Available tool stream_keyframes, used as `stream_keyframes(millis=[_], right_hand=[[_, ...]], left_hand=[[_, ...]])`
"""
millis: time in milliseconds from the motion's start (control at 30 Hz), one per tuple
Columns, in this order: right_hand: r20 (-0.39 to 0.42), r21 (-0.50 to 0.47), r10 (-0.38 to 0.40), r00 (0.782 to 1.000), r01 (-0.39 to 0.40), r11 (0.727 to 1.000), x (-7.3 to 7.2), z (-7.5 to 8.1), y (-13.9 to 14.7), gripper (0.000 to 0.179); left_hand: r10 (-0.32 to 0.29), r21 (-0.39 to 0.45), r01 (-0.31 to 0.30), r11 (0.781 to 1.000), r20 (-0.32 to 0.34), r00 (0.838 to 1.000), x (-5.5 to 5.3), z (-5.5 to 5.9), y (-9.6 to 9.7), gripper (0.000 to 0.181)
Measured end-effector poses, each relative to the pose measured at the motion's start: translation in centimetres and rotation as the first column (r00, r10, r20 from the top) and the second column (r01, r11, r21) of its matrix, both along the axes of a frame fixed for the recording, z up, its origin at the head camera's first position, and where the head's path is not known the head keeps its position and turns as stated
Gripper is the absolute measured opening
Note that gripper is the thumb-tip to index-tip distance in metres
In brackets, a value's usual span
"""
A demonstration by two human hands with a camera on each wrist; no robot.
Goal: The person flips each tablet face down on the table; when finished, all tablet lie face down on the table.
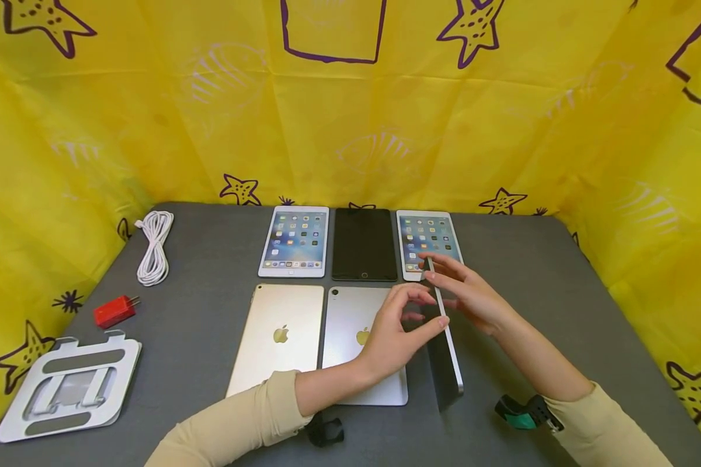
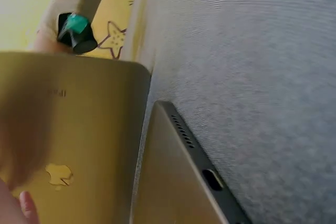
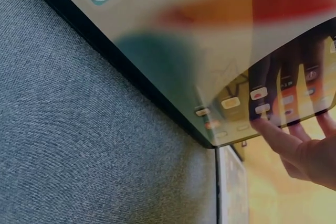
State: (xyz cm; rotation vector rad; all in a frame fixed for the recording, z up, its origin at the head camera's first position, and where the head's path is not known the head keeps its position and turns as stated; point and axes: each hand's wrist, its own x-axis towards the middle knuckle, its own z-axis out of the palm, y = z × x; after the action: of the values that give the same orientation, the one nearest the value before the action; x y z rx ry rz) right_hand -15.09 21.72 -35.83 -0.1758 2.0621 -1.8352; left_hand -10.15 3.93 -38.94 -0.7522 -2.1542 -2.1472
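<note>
A tablet (image 1: 451, 353) stands on its long edge, its back turned left and its lit screen (image 3: 173, 61) turned right. My left hand (image 1: 402, 321) holds its upper edge, thumb on the edge and fingers by the back. Farther along, my right hand (image 1: 473, 292) pinches the far top corner; its fingers (image 3: 304, 153) touch the screen in the right wrist view. The back (image 2: 79, 124) shows an Apple logo in the left wrist view. Just left lies a silver tablet (image 1: 365, 376), face down, partly under my left hand. A gold tablet (image 1: 286, 311) lies beside it, also face down.
Behind lie a white tablet (image 1: 295, 237), a black tablet (image 1: 365, 243) and another white tablet (image 1: 426, 227), screens up. At the left are a white cable (image 1: 154, 250), a red plug adapter (image 1: 115, 311) and a folded stand (image 1: 70, 389). Yellow cloth (image 1: 327, 130) surrounds the grey table.
</note>
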Motion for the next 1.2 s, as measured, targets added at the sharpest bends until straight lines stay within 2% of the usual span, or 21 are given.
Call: stream_keyframes(millis=[33,67,133,200,267,367,500,667,767,933,1067,1200], right_hand=[[-0.001,-0.007,0.001,1.000,-0.001,1.000,0.0,0.0,0.1,0.056],[-0.001,-0.012,0.003,1.000,-0.003,1.000,0.0,0.0,0.1,0.056],[-0.006,-0.016,0.008,1.000,-0.008,1.000,0.1,-0.1,0.2,0.056],[-0.018,-0.002,0.015,1.000,-0.015,1.000,0.1,-0.1,0.3,0.056],[-0.028,0.013,0.021,0.999,-0.021,1.000,0.1,-0.1,0.3,0.056],[-0.035,0.022,0.022,0.999,-0.021,1.000,0.1,-0.1,0.3,0.056],[-0.024,0.010,0.009,1.000,-0.009,1.000,0.1,-0.2,0.3,0.056],[-0.019,0.002,0.003,1.000,-0.003,1.000,0.1,-0.4,0.5,0.056],[-0.014,-0.003,0.008,1.000,-0.008,1.000,0.2,-0.4,0.6,0.057],[-0.005,-0.043,0.010,1.000,-0.010,0.999,0.3,-0.4,0.9,0.056],[-0.015,-0.084,0.024,1.000,-0.025,0.996,0.5,-0.5,1.4,0.053],[0.000,-0.128,0.034,0.999,-0.033,0.991,0.7,-0.5,1.8,0.053]], left_hand=[[-0.008,-0.017,0.007,1.000,-0.078,0.997,0.3,0.1,-0.1,0.026],[-0.017,-0.043,0.011,0.999,-0.158,0.987,0.5,0.1,-0.2,0.026],[-0.063,-0.095,0.037,0.995,-0.283,0.957,1.0,0.3,-0.3,0.027],[-0.119,-0.142,0.071,0.987,-0.365,0.923,1.3,0.5,-0.4,0.032],[-0.176,-0.192,0.104,0.976,-0.407,0.896,1.4,0.6,-0.5,0.036],[-0.246,-0.260,0.146,0.955,-0.409,0.879,1.6,0.6,-0.7,0.044],[-0.292,-0.336,0.153,0.929,-0.418,0.860,1.6,0.5,-0.8,0.052],[-0.298,-0.399,0.085,0.913,-0.509,0.807,1.4,0.3,-0.6,0.060],[-0.300,-0.432,0.043,0.901,-0.548,0.781,1.4,0.0,-0.4,0.065],[-0.318,-0.487,-0.003,0.873,-0.575,0.754,1.4,-0.3,0.1,0.065],[-0.327,-0.492,-0.017,0.870,-0.604,0.727,1.3,-0.4,0.5,0.062],[-0.332,-0.496,-0.058,0.866,-0.658,0.676,1.2,-0.3,1.1,0.058]])
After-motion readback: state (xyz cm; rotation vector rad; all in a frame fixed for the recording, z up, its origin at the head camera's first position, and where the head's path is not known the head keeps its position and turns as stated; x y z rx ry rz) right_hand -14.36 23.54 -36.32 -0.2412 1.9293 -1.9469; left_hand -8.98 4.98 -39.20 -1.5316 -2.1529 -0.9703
